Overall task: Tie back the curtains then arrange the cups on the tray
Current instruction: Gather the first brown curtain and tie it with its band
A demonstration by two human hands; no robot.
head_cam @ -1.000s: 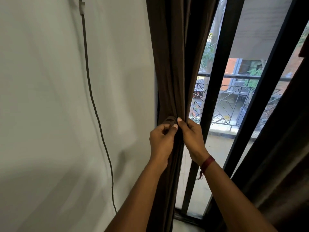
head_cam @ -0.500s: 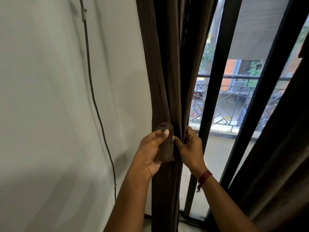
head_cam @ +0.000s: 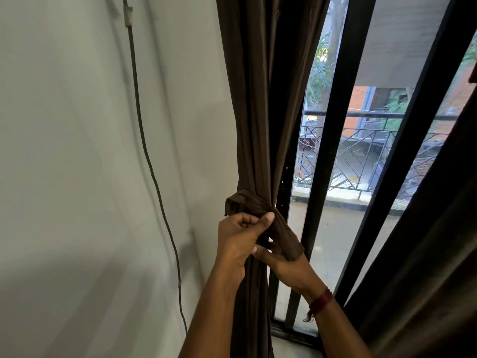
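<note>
While my left hand point(head_cam: 241, 237) pinches the tie point(head_cam: 246, 202) round the curtain point(head_cam: 254, 120) and my right hand point(head_cam: 287, 264) holds its loose end, I fear any slack could unwind the wrap.

Dark brown curtain point(head_cam: 258, 112), gathered narrow beside window, matching tie-back point(head_cam: 245, 201) wrapped round middle

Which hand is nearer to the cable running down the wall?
Left. The left hand pinches the curtain tie, to the right of the cable; the right hand sits farther right, on the window side of the curtain.
</note>
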